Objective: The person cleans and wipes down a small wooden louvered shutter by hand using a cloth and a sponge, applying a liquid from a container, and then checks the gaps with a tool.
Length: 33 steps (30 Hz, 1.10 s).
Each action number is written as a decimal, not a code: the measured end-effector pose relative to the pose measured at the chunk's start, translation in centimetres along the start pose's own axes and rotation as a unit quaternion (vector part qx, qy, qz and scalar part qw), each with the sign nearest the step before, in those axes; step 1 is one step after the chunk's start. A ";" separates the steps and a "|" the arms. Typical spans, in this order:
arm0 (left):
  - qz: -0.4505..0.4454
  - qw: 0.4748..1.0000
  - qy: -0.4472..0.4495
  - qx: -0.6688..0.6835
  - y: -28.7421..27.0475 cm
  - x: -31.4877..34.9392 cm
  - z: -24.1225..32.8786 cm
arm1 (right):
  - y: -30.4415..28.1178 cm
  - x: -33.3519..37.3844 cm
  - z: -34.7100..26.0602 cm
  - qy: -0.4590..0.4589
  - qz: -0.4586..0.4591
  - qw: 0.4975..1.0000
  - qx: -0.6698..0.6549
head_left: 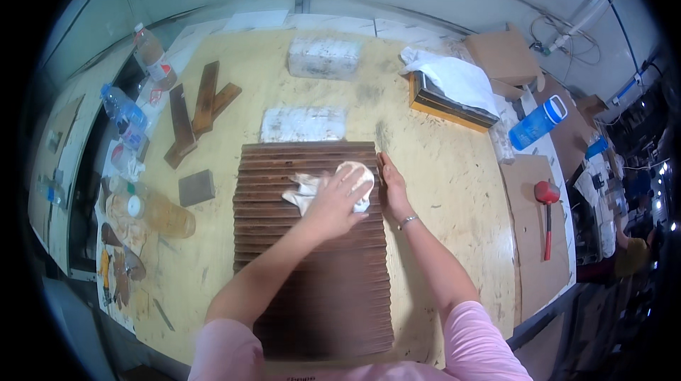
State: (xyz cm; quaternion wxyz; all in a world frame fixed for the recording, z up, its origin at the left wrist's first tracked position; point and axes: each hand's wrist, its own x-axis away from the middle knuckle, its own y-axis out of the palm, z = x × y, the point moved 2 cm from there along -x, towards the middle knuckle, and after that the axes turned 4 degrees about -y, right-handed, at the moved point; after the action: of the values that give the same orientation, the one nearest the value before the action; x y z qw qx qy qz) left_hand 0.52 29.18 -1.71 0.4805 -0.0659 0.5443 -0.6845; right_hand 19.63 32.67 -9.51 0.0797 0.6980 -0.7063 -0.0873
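A dark brown ribbed wooden panel (312,239) lies flat on the table in front of me, its ridges running left to right. Near its upper right part, my left hand (339,200) presses a bunched white cloth (306,188) onto the ridges, fingers curled over it. My right hand (394,186) rests along the panel's right edge, fingers stretched out and touching the side. A metal bracelet (407,222) circles the right wrist. Just beyond the panel's far edge sits a white wrapped block (303,124).
Dark wooden strips (206,101) and a grey square pad (196,188) lie left, beside a jug of yellowish liquid (167,216) and plastic bottles (124,110). Farther off are another wrapped block (324,57) and a cloth-topped stack (454,101). A blue bottle (537,125) and red mallet (547,203) are right.
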 end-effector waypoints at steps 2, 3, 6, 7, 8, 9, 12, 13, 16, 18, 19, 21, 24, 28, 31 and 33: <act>-0.010 0.998 0.019 0.056 0.0 0.8 -0.7 | -0.6 -1.7 1.6 -0.035 0.028 0.999 0.011; -0.017 0.996 0.028 0.084 -0.5 1.4 -1.6 | -1.2 -1.9 2.6 -0.065 0.049 0.990 0.117; 0.009 0.999 -0.014 0.042 -6.5 4.6 -4.7 | -0.1 -1.4 1.9 -0.085 0.065 0.949 0.295; 0.047 0.998 -0.045 0.026 -7.2 5.2 -6.9 | 0.1 -1.3 1.8 -0.110 0.084 0.952 0.273; 0.033 0.987 -0.150 0.036 -8.1 4.4 -7.8 | 0.1 -1.4 1.9 -0.110 0.090 0.954 0.265; 0.045 0.983 -0.170 0.061 -8.4 2.7 -7.7 | 0.1 -1.5 2.0 -0.109 0.097 0.955 0.257; 0.070 0.990 -0.099 0.069 -4.2 -4.3 -5.7 | -0.1 -1.7 2.3 -0.114 0.104 0.947 0.281; 0.070 0.991 -0.074 0.083 -1.3 -6.5 -4.4 | -0.3 -1.7 2.6 -0.114 0.105 0.942 0.298; 0.008 0.999 0.004 -0.040 3.6 -8.5 -2.3 | -1.4 -1.9 3.5 -0.095 0.077 0.950 0.286; 0.032 0.999 -0.023 -0.003 3.0 -6.2 -4.3 | -0.8 -1.7 2.1 -0.097 0.084 0.946 0.298; 0.041 0.999 -0.033 0.012 1.8 -4.2 -6.2 | -0.7 -1.6 2.1 -0.121 0.086 0.936 0.320; 0.045 0.992 -0.083 -0.085 -2.8 0.4 -11.6 | -0.4 -1.4 1.2 -0.147 0.097 0.922 0.345; 0.105 0.930 -0.351 -0.026 -8.6 6.2 -18.3 | 0.4 -1.5 1.4 -0.149 0.102 0.927 0.330; 0.059 0.980 -0.189 0.031 -5.9 -2.4 -10.0 | 0.4 -1.7 1.1 -0.123 0.095 0.931 0.331; 0.015 1.000 0.007 0.006 0.9 -6.6 -3.6 | 0.2 -1.4 1.2 -0.127 0.099 0.938 0.308; 0.007 0.998 0.052 -0.019 1.5 -5.3 -4.8 | -0.3 -1.5 1.3 -0.132 0.101 0.933 0.320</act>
State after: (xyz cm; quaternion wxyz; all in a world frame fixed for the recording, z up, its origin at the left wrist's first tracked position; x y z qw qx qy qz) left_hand 1.33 36.41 -2.53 0.4552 -0.0359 0.5821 -0.6728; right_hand 19.65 34.18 -10.79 -0.2336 0.5934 -0.7678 0.0608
